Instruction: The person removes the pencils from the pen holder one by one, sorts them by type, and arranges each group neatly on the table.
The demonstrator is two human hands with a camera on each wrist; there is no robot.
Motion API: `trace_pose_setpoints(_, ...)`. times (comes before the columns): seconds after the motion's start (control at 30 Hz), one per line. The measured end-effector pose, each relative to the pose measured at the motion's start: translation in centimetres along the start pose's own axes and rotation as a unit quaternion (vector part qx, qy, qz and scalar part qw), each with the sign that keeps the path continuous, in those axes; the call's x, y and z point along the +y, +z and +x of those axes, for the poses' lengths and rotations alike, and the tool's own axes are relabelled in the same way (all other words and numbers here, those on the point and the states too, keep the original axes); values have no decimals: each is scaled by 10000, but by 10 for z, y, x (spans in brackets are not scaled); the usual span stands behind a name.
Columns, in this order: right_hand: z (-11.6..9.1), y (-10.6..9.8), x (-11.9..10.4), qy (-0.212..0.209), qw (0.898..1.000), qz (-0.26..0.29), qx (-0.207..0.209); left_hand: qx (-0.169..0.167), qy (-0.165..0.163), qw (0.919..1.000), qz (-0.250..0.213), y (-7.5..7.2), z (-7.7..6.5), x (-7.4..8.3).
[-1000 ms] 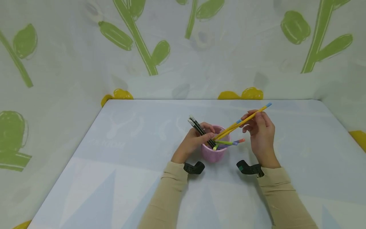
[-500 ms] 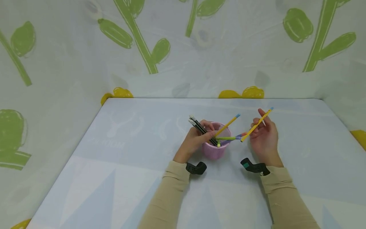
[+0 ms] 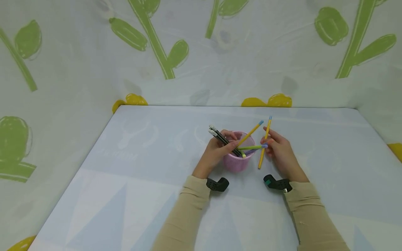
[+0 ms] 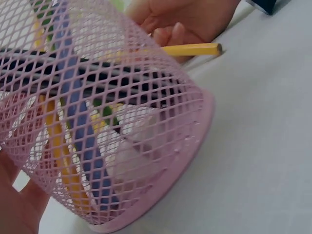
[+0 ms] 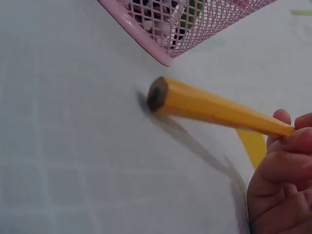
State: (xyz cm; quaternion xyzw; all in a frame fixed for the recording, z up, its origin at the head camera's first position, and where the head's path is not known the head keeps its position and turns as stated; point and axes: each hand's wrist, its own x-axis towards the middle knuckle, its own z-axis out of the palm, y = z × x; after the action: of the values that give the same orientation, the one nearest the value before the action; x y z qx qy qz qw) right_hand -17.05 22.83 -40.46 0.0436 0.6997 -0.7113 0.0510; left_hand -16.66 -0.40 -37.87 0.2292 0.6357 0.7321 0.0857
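Note:
My left hand (image 3: 210, 156) grips a pink mesh pencil cup (image 3: 235, 164) at its left side, thumb across several black pencils (image 3: 221, 138) that lean out leftward. A yellow pencil (image 3: 251, 132) with a blue end and a green pencil (image 3: 248, 148) also stick out of it. Through the mesh in the left wrist view, a blue-purple pencil (image 4: 80, 117) slants down to the base. Right of the cup, my right hand (image 3: 284, 156) pinches another yellow pencil (image 5: 209, 105). Its flat, unsharpened end points down and toward me, and its blue end is up.
The cup is tilted over a white table (image 3: 150, 209) with pale blue shapes. Behind the table rises a white backdrop (image 3: 220, 69) printed with green plants. A black wrist camera (image 3: 217, 184) hangs by my left wrist, another camera (image 3: 277, 183) by my right.
My right hand has drawn one of two yellow pencils out of the cup, then turned it nearly upright and come back left beside the cup. My left hand keeps its hold.

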Motion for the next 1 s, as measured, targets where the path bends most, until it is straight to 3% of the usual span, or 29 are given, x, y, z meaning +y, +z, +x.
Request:
trace_pose_setpoints(0.13,1,0,1,-17,9995,-311,45,257,58,9996,136,2,-1,0)
trace_pose_setpoints(0.23,2,1,2,108,9942,-1053,162,365,140,9991,184,3,-2,-2)
trace_pose_setpoints(0.3,3,3,3,123,9831,-1817,195,419,172,9987,234,4,-2,-4)
trace_pose_setpoints(0.37,5,6,5,43,9639,-2650,242,448,207,9983,308,5,-2,-4)
trace_pose_setpoints(0.47,8,10,7,-109,9480,-3167,286,486,249,9978,373,5,-1,-4)
trace_pose_setpoints(0.77,9,15,9,-100,9459,-3236,193,531,353,9976,287,5,-1,-5)
trace_pose_setpoints(1.0,9,17,9,-103,9357,-3511,336,526,305,9975,348,6,-1,-3)
